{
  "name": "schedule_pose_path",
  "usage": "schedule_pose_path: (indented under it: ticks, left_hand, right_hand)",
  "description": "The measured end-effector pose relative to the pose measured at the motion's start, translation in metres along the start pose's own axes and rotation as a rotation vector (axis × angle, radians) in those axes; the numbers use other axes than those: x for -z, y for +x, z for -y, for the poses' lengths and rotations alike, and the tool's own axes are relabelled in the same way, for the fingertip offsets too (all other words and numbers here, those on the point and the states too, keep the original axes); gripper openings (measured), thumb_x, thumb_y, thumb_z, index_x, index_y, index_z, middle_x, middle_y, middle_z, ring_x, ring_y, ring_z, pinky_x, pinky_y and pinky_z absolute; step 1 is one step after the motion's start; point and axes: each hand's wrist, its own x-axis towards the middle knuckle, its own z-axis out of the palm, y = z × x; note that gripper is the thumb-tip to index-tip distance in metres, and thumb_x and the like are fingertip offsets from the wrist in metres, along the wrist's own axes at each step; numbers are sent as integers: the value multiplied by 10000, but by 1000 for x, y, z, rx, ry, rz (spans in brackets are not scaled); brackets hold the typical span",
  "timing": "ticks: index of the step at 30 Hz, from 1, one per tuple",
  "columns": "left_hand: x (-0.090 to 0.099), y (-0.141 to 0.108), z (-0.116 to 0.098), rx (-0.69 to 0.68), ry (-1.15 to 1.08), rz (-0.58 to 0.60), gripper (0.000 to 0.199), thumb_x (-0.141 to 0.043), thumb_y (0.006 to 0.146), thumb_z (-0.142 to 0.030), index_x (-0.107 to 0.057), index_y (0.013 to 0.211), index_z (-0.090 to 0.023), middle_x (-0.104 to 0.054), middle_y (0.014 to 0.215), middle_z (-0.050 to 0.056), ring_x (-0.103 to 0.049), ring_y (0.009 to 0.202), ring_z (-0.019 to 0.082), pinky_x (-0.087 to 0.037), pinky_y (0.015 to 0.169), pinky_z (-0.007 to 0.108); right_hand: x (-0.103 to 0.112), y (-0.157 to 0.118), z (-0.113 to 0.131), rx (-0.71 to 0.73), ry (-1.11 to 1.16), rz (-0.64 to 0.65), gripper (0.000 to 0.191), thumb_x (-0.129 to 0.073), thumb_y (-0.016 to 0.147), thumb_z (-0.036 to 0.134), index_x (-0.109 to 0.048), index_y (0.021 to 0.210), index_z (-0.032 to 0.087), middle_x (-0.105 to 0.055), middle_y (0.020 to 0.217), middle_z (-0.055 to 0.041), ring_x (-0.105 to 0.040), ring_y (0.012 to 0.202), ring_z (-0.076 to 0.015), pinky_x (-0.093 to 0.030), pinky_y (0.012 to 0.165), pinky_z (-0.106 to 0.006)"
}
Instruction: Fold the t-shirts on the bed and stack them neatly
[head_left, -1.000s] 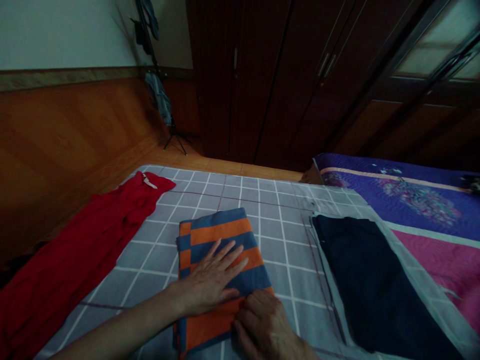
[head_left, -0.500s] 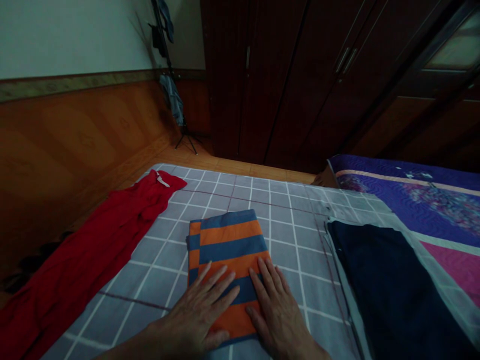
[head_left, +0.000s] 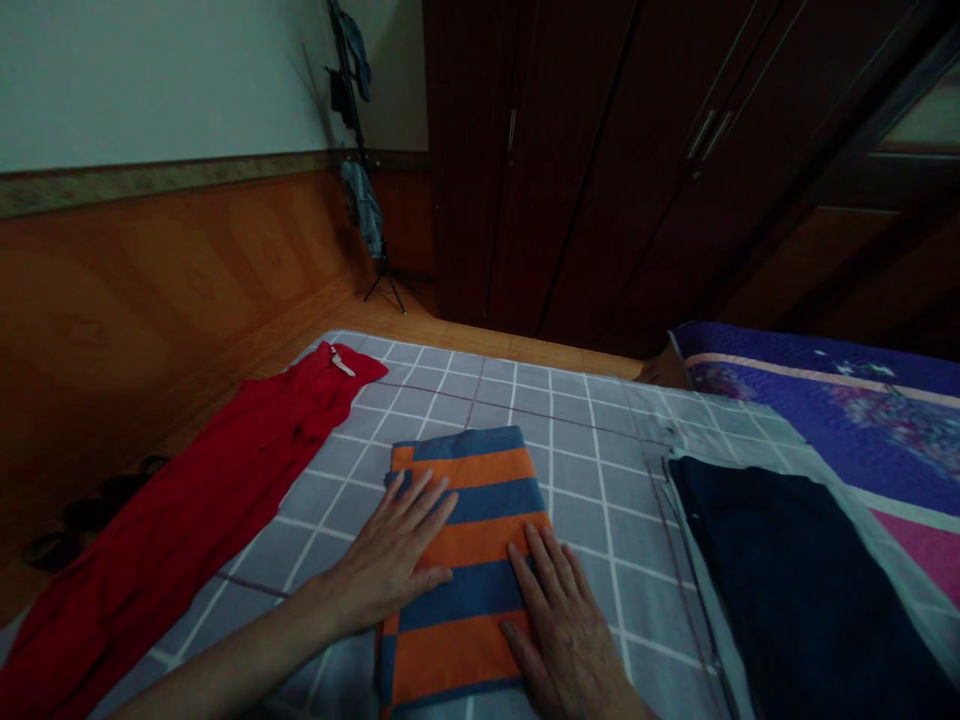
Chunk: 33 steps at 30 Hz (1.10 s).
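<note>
The folded rectangle of blue-and-orange striped fabric (head_left: 480, 545) lies on the grey sheet with white grid lines (head_left: 574, 490), in front of the person. The left hand (head_left: 394, 560) and the right hand (head_left: 566, 625) rest flat on it, apart from each other, gripping nothing. Its folding seems almost finished. The dark navy cloth (head_left: 795, 580) at right also looks folded; the long red fabric garment (head_left: 202, 510) at left seems not yet compact. Its small white label (head_left: 343, 363) shows no readable writing.
</note>
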Motion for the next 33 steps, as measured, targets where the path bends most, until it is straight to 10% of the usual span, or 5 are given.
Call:
schedule_pose_path:
  ticks: [5, 12, 17, 33]
  left_hand:
    - [3, 18, 16, 249, 93, -113, 783, -393, 882, -620, -260, 1463, -113, -208, 1526, 196, -108, 1415, 364, -149, 1121, 564]
    - [14, 80, -32, -104, -15, -51, 684, -337, 922, -586, -169, 1487, -241, -121, 1568, 78, -21, 1437, 280, -53, 1145, 544]
    - [-3, 115, -36, -95, -64, -12, 720, -339, 896, -634, -204, 1481, -236, -138, 1560, 110, -23, 1432, 314, -57, 1127, 584]
    - [-3, 5, -49, -118, -104, 42, 747, -430, 900, -563, -70, 1496, -292, -154, 1558, 59, -135, 1422, 319, -181, 1124, 589]
  right_hand:
    - [0, 0, 0, 1, -8, -10, 668, -505, 874, 378, -276, 1465, 168, -246, 1519, -158, -236, 1387, -329, -354, 1027, -508]
    - [2, 0, 1, 7, 17, -6, 663, -493, 883, 364, -263, 1470, 160, -252, 1514, -161, -228, 1388, -335, -359, 1024, -523]
    - [2, 0, 1, -26, 26, 7, 666, -518, 863, 332, -282, 1464, 170, -238, 1520, -153, -234, 1386, -337, -361, 1030, -526]
    - [2, -2, 1, -41, 66, 42, 633, -551, 848, 353, -371, 1426, 166, -241, 1517, -162, -217, 1387, -354, -375, 1030, -527]
